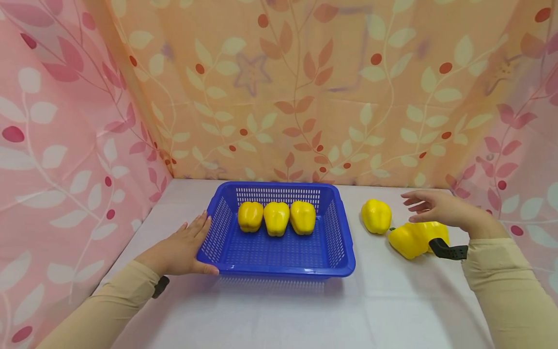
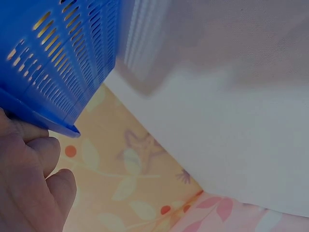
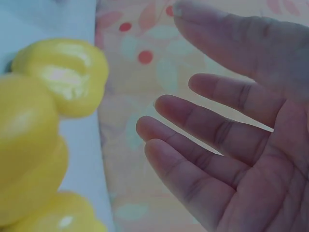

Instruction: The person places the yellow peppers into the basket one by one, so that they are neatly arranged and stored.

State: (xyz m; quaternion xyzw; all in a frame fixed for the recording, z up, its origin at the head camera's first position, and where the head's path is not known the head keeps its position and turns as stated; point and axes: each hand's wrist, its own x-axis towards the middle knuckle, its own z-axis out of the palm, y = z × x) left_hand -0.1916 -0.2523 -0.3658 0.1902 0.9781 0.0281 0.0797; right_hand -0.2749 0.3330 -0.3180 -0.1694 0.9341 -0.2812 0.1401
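Observation:
Three yellow bell peppers stand in a row toward the back of a blue plastic basket. My left hand rests against the basket's left rim, fingers extended along it and thumb at the front corner. The left wrist view shows the fingers beside the slotted basket wall. To the right of the basket, another yellow pepper lies by itself, and a yellow pepper with a green stem touches one more. My right hand hovers above that pair, fingers spread and holding nothing.
A white cloth covers the table. Floral curtains hang close around it: orange at the back, pink on the left and right. Black straps sit at both wrists.

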